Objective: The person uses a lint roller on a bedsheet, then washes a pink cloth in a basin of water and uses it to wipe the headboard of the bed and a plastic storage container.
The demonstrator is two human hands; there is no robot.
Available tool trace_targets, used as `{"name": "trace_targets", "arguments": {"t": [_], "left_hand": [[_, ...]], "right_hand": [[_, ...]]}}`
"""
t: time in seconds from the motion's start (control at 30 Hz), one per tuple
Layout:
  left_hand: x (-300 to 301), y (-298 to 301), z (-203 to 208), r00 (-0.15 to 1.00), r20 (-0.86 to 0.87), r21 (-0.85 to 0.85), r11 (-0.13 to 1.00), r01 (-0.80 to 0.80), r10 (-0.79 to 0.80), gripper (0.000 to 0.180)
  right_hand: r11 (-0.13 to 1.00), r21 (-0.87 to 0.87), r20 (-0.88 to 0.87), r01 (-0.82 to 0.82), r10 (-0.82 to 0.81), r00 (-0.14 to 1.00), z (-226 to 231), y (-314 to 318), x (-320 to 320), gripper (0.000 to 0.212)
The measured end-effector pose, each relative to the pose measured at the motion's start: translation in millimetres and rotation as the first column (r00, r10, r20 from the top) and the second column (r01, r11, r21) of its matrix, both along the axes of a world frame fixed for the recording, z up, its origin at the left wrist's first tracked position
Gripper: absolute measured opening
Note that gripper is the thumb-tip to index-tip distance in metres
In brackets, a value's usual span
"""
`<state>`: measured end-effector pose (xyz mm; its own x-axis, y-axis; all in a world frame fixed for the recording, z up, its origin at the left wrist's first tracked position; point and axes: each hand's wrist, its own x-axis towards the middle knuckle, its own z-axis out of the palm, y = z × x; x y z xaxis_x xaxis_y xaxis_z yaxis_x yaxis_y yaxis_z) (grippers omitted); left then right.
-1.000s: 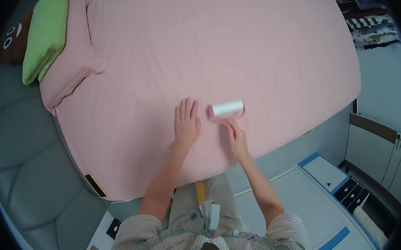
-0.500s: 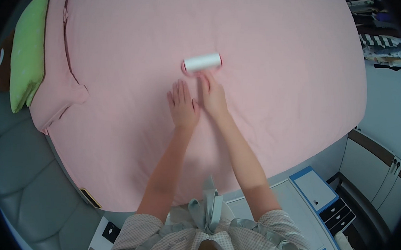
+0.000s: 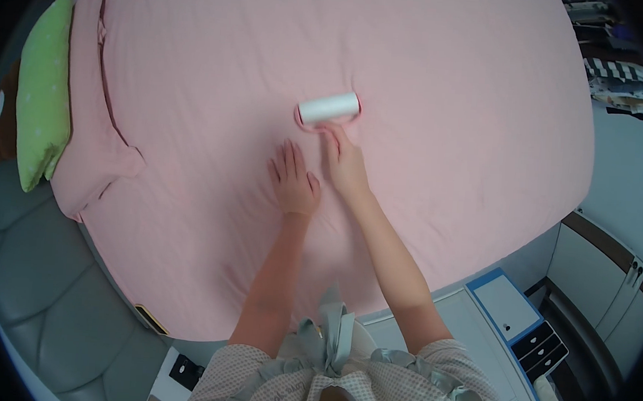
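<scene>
A lint roller [image 3: 329, 109] with a white cylinder and a pink frame lies against the pink bed sheet [image 3: 442, 179] near the middle of the bed. My right hand [image 3: 348, 163] is closed round its handle, which the fingers mostly hide. Just left of it, my left hand [image 3: 293, 183] rests flat on the sheet with its fingers stretched out and holds nothing. Faint creases run through the cloth around both hands.
At the left edge stand a pink pillow [image 3: 96, 177], a green cushion [image 3: 44, 99] and a brown plush [image 3: 0, 122] by the grey padded headboard [image 3: 53, 301]. White cabinets with blue trim [image 3: 504, 303] flank the bed's near right side. Folded clothes [image 3: 621, 80] fill shelves at far right.
In the picture, the lint roller and both hands sit slightly lower, but the bed and pillows have shifted a little too. My right hand keeps its grip; my left stays flat.
</scene>
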<state>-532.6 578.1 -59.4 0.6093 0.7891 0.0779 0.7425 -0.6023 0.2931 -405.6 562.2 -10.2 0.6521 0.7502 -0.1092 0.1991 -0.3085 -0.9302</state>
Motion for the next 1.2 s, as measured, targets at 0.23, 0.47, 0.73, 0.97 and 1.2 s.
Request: {"name": "trace_targets", "arguments": {"t": [0.23,0.47,0.73,0.97,1.2], "left_hand": [[-4.2,-2.1,13.7,0.993,0.113,-0.001,1.0,0.018,-0.018,0.061],[-45.8,-79.4,19.6,0.996,-0.003,0.013,0.996,0.092,-0.092,0.058],[-135.8,-223.6,36.1,0.953,-0.036,-0.203,0.936,0.287,-0.3,0.06],[-215.7,-277.0,42.8,0.894,0.024,-0.331,0.84,0.429,-0.448,0.06],[-267.3,-269.3,53.3,0.924,0.018,-0.309,0.877,0.369,-0.382,0.058]], "right_hand": [[0.965,-0.244,-0.139,-0.094,0.062,0.988,23.1,-119.6,-41.5,0.021],[0.98,-0.198,-0.069,-0.022,0.009,0.998,26.9,-251.3,-108.9,0.021],[0.974,-0.227,-0.083,-0.013,-0.006,0.997,36.5,-389.4,-191.6,0.023],[0.842,-0.538,-0.239,-0.03,-0.119,0.964,51.0,-454.8,-234.5,0.025],[0.814,-0.58,-0.211,-0.022,-0.124,0.97,60.3,-508.6,-267.6,0.026]]}}
